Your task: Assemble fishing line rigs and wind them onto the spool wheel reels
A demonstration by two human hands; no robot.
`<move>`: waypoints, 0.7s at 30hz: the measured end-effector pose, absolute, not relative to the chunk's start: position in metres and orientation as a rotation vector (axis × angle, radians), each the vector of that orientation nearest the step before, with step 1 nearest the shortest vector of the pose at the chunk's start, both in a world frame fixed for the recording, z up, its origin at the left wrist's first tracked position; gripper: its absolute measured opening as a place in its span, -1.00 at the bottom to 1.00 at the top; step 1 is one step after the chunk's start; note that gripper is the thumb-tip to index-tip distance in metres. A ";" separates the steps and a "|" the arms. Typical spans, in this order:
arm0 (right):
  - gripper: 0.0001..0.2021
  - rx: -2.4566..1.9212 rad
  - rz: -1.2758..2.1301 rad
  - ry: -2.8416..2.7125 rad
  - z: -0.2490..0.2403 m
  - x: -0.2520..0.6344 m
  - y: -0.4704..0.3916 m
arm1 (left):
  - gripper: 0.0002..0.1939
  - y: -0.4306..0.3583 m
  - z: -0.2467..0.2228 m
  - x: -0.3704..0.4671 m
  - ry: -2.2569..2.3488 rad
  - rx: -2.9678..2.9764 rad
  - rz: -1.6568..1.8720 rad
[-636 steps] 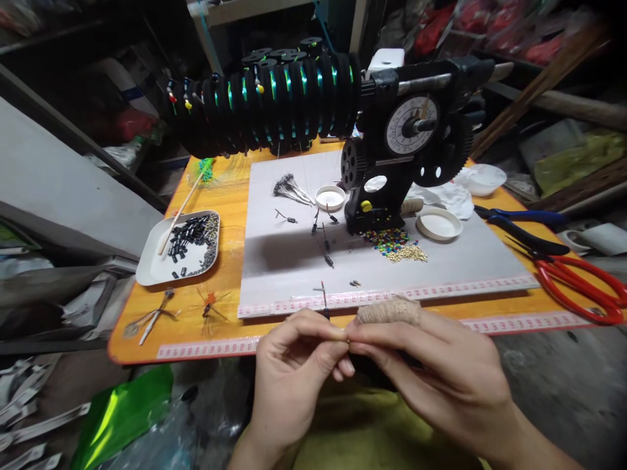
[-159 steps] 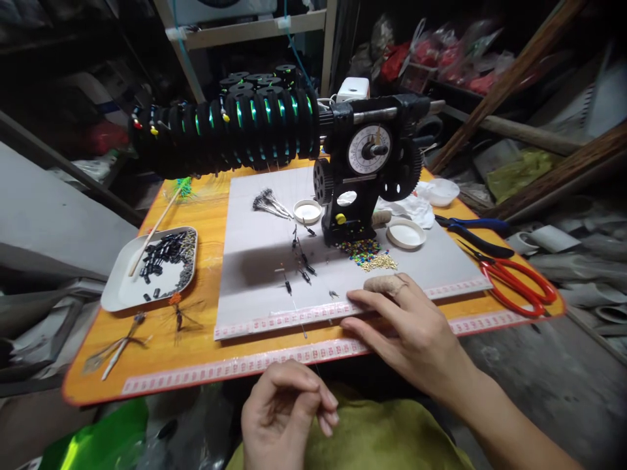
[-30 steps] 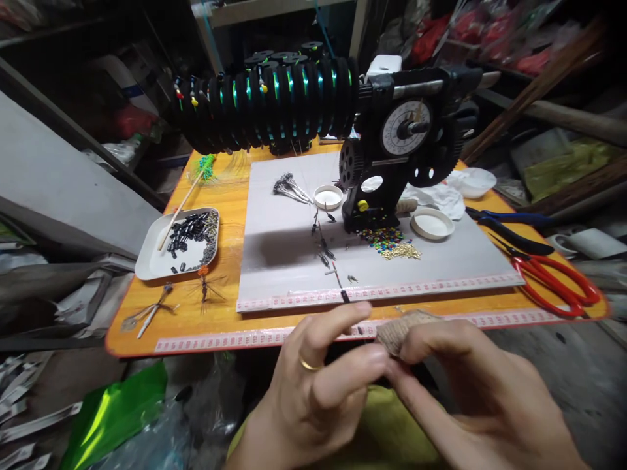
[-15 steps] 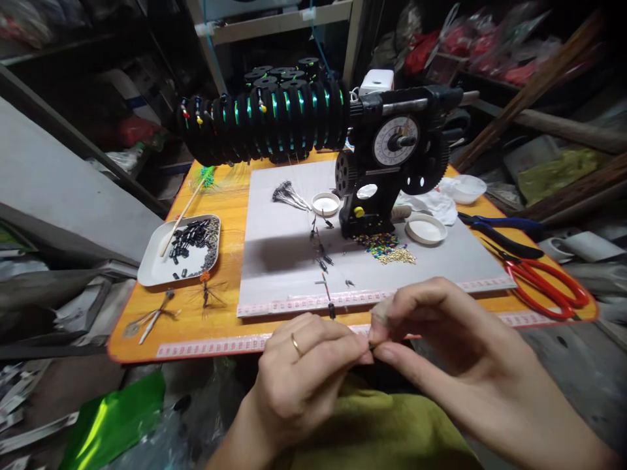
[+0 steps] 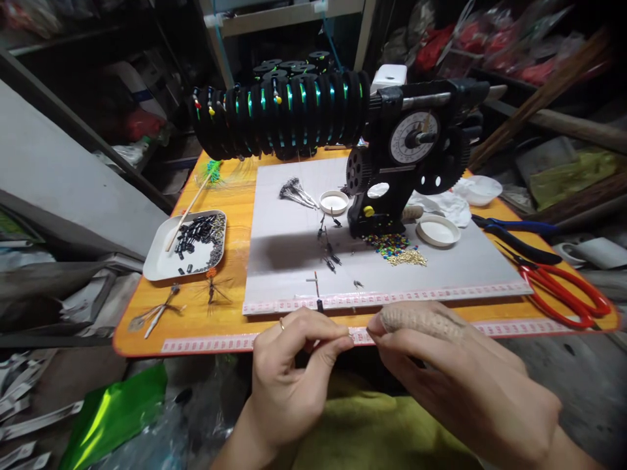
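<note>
My left hand (image 5: 296, 365), with a ring on one finger, pinches thumb against forefinger at the table's front edge. Something tiny shows at those fingertips, too small to name. Just to the right, my right hand (image 5: 465, 372) has its thumb and fingers pressed together, one finger wrapped in beige tape (image 5: 421, 321). What it holds, if anything, is hidden. A small gap separates the two hands. Beyond them, a black weight with a red-tipped stem (image 5: 318, 294) lies at the board's front edge, by a printed measuring tape (image 5: 210, 344). Several similar dark pieces (image 5: 332, 254) lie farther back.
A grey board (image 5: 279, 281) carries bead piles (image 5: 392, 245), a shallow white lid (image 5: 437, 231) and a black geared winding machine (image 5: 382, 189) with line spools (image 5: 284, 117). A white tray (image 5: 157, 264) of black cylinders stands left; red-handled scissors (image 5: 568, 294) and pliers (image 5: 519, 238) lie right.
My hands have moved apart from touching fingertips to a small gap. The right hand has turned, its back now more upward. The whole view has shifted slightly.
</note>
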State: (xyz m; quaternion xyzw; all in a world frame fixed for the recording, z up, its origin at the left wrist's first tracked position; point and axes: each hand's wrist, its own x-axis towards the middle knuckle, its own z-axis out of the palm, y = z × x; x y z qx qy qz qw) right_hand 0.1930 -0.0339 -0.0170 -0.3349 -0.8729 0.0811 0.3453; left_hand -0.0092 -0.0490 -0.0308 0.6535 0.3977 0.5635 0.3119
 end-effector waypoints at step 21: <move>-0.84 -0.690 0.423 -2.177 -0.019 0.184 -0.036 | -0.81 -0.050 -0.018 -0.003 1.066 1.823 1.495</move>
